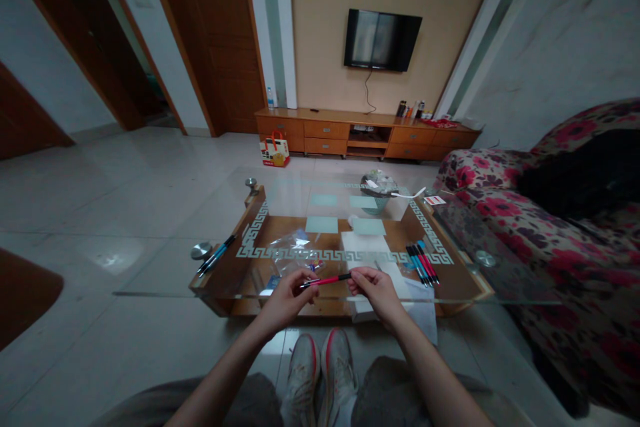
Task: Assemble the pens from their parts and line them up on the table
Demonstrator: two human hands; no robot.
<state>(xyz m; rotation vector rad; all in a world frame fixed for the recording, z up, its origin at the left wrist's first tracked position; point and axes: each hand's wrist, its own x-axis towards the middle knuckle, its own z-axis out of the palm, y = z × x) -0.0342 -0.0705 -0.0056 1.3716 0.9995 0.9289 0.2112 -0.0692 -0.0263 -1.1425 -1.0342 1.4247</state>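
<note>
On the far left edge of the glass coffee table [165, 260] lie two dark pens [216, 255], side by side and well apart from the hands. More to the right, on the glass near the left hand, lies a clear plastic bag [295, 245].

The left hand [286, 297] is over the near edge of the table. Its fingers are pressed together around the red end of a red and black pen [326, 279]. The pen lies almost level between the two hands, above the near edge of the glass. Its black end goes into the right hand [374, 288], which pinches it between the thumb and the fingertips.

Behind the right hand, on the table, is a white box [365, 243]. To the right of it, a small group of red, blue and black pens [423, 262] lies on the glass, near the right hand but not touching it. A floral sofa [525, 227] stands beside the right end of the table.
</note>
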